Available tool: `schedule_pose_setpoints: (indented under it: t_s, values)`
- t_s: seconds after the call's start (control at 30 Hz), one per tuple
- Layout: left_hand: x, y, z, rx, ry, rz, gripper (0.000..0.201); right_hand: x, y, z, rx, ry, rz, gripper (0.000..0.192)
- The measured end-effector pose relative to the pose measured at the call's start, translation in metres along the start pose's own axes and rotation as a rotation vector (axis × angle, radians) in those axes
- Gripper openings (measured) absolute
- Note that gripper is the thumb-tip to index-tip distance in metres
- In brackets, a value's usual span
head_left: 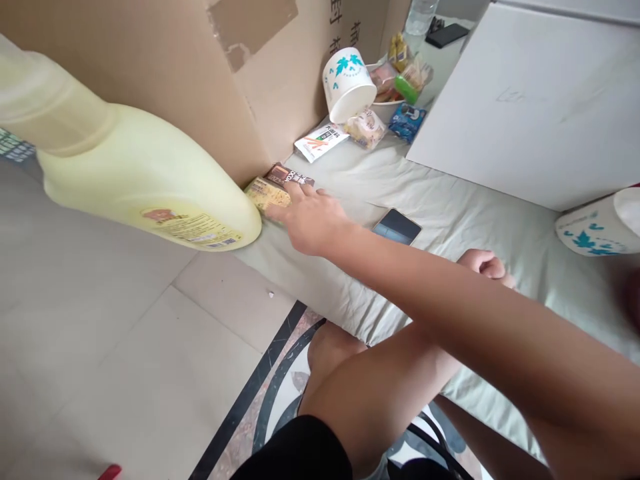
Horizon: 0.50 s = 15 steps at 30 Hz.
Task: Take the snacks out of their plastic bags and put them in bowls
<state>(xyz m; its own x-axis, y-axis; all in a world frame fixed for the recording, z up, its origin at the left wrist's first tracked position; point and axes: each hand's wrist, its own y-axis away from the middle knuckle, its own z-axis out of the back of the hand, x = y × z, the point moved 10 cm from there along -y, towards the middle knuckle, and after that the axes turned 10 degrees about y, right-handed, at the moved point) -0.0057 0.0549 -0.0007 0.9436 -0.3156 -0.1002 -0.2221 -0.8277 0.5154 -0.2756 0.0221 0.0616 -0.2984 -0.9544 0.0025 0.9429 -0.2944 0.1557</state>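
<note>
My right hand (315,217) reaches out palm down, its fingers apart and touching two small flat snack packets lying side by side. One is a yellow packet (267,193), near my thumb; the other is a brown packet with white lettering (290,175), under my fingertips. My left hand (484,263) is curled into a fist over the pale cloth, partly covered by my right forearm. Between the hands a phone (398,227) lies on the cloth, its lower edge close to my right forearm. A large pale-yellow bottle (150,180) stands left of the packets.
A cardboard box (280,73) borders the back, and a white box (520,107) the right. Near them are a tipped paper tub (349,83), a white packet (321,141), a blue packet (407,122) and other snacks. Another paper tub (595,227) is far right.
</note>
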Motion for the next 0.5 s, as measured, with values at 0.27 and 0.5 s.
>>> schedule_pose_setpoints:
  t_s: [0.27,0.5]
  values:
    - [0.029,-0.005,0.009,0.223,0.218,0.152,0.042,0.001,-0.006,-0.048,0.122,0.083,-0.068,0.056]
    - [0.044,-0.004,0.005,0.205,-0.153,0.069,0.043,-0.027,0.033,-0.029,-0.08,-0.184,-0.117,0.046]
